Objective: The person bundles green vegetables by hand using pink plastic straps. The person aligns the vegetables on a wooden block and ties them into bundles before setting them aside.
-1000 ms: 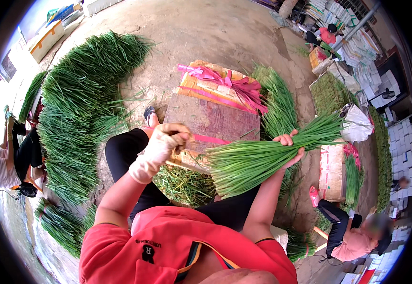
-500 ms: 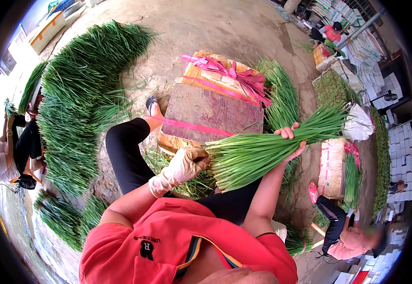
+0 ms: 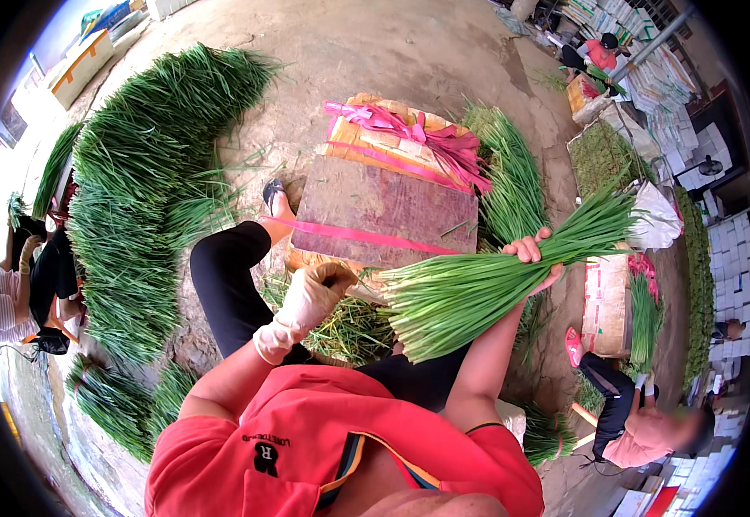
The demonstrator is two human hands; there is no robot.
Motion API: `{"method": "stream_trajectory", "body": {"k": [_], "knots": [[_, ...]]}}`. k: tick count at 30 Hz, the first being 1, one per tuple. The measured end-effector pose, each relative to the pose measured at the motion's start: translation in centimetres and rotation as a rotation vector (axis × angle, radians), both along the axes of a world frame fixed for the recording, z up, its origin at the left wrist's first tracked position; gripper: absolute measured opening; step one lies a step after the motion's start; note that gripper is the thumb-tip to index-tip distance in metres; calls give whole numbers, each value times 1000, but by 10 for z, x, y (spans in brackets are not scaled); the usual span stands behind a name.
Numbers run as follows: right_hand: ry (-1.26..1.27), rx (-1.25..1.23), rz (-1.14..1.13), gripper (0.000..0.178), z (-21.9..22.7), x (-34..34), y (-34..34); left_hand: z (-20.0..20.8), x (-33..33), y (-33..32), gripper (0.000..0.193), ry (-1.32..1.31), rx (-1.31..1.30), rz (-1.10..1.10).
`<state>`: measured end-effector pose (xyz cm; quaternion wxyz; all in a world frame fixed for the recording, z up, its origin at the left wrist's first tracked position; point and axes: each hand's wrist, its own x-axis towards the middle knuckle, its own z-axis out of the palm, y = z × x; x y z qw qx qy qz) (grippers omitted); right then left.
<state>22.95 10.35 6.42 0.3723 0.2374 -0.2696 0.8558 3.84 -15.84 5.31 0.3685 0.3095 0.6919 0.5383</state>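
My right hand, bare, is closed around the middle of a large bunch of garlic chives. The pale cut ends fan out toward my left and the green tips point to the far right. A cream-coloured glove covers my left hand, whose fingertips are pinched together a short way left of the cut ends; anything between them is too small to make out. Just beyond both hands lies a reddish-brown board on a box, with a pink ribbon stretched across it. More pink ribbons are heaped at its far side.
A long heap of chives lies on the floor at left, with tied bundles nearer. Loose trimmings lie below the board. More chives stand right of it. Co-workers sit at far left, right and back right.
My left hand has drawn back left, away from the cut ends. The bunch in my right hand has shifted slightly, its cut ends a little lower.
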Motion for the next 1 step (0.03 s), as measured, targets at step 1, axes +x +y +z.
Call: {"method": "stream_trajectory", "body": {"k": [1], "knots": [[-2, 8, 27, 56, -1, 0, 1, 0, 0, -1, 13, 0, -2, 3]]}}
